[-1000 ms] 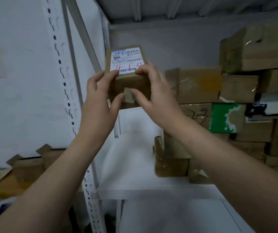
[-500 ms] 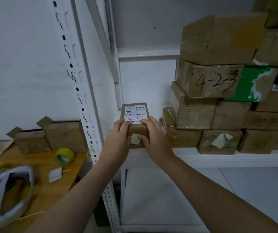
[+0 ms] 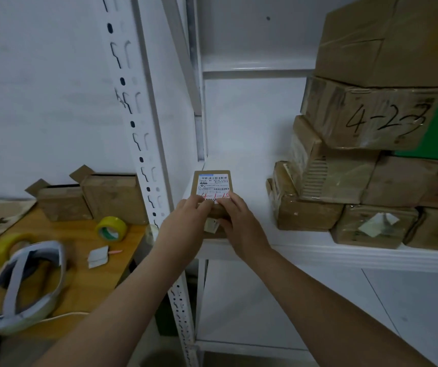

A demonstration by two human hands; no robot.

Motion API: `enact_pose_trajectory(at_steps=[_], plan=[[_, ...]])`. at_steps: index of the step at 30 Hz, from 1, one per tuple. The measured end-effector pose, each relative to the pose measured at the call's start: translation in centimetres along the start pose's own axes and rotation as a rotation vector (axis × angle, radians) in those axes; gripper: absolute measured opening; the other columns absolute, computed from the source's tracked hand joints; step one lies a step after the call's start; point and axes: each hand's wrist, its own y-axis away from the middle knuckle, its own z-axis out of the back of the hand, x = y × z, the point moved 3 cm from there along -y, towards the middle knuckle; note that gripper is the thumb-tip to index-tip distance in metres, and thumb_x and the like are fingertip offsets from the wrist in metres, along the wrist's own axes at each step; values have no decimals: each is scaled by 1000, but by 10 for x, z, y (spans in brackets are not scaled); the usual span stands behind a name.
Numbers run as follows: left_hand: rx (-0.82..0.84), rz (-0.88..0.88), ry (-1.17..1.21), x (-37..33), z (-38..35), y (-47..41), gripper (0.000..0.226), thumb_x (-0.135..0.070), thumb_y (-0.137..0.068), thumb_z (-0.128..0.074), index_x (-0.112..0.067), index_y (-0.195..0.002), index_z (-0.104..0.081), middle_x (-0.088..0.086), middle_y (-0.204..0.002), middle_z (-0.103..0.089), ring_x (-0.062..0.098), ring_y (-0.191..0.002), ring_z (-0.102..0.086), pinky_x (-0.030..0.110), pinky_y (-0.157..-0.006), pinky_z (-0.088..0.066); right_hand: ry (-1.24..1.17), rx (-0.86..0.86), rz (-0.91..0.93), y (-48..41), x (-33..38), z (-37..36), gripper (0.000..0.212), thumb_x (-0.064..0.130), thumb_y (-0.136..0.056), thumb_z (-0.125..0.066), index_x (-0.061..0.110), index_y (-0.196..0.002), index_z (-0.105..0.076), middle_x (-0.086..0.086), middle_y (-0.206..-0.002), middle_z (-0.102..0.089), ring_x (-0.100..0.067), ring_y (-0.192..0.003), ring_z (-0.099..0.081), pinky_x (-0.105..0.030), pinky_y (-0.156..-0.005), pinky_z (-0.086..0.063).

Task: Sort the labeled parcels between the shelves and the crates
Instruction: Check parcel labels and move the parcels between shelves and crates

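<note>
Head view: your left hand (image 3: 186, 222) and right hand (image 3: 240, 221) clasp the labeled parcel (image 3: 213, 185), fingers (image 3: 202, 202) curled over its near end, on the shelf (image 3: 345, 256) edge. Push it straight ahead of your fingers, keeping off the stacked boxes (image 3: 331, 181) rightward.

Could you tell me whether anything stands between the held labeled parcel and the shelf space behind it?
Nothing visible does: the shelf behind the labeled parcel is bare; stacked boxes sit apart to its right.
</note>
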Motion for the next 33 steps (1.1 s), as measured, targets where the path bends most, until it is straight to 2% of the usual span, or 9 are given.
enact_pose_trajectory(at_steps=[7,9,11,15,18,22,25,29,33], plan=[[-5,13,15,11,24,0,53,-6,-86,-58,-22,-135,-45,0,-129,-50,18,-110,-50,30,-84,-46,221,129,21,-18,18,3,56,14,-94,-52,22,-146,-32,-5,-156,-23,-29,-133,-35,-43,-102,-42],[-20,-17,27,7,31,-5,55,-6,-86,-59,-21,-137,-44,1,-131,-50,20,-112,-49,30,-85,-45,194,50,50,-15,27,27,55,17,-95,-50,21,-146,-33,-7,-156,-24,-28,-136,-31,-42,-102,-39],[-92,-56,78,-2,43,-12,47,-11,-91,-55,-19,-136,-46,3,-133,-51,21,-114,-50,30,-88,-44,152,-94,86,-10,41,63,49,20,-96,-47,21,-144,-37,-7,-153,-29,-25,-137,-30,-39,-105,-34],[-254,-161,163,-34,68,-28,36,-20,-97,-45,-19,-133,-51,3,-132,-54,22,-116,-50,36,-92,-45,185,-281,152,6,64,141,42,14,-93,-52,15,-135,-49,-9,-143,-44,-25,-134,-37,-36,-109,-30],[-324,-231,205,-64,84,-40,36,-24,-97,-46,-21,-132,-51,1,-131,-53,22,-115,-50,37,-90,-46,240,-387,150,26,72,195,39,16,-92,-52,15,-131,-52,-6,-140,-47,-22,-131,-38,-27,-103,-27],[-422,-328,230,-115,109,-59,37,-28,-96,-48,-21,-132,-50,0,-132,-51,21,-115,-51,34,-90,-44,319,-561,152,47,75,260,36,18,-91,-55,16,-127,-55,-2,-136,-49,-16,-127,-38,-25,-102,-25],[-530,-378,281,-154,137,-75,40,-30,-94,-51,-18,-132,-49,3,-132,-50,22,-116,-50,34,-89,-44,369,-650,93,54,67,304,37,19,-91,-56,16,-128,-54,-3,-138,-45,-19,-131,-34,-26,-103,-24],[-636,-408,341,-192,171,-101,56,-39,-92,-53,-18,-141,-37,10,-141,-40,27,-124,-44,41,-94,-44,350,-665,14,49,51,342,46,27,-93,-54,21,-137,-43,-2,-146,-33,-19,-137,-25,-30,-106,-23],[-427,-280,314,-207,174,-131,78,-59,-87,-50,-40,-148,-7,17,-155,-17,40,-134,-33,49,-101,-40,280,-612,-50,30,43,359,59,42,-96,-47,28,-148,-24,0,-155,-25,-20,-142,-18,-40,-113,-22]])
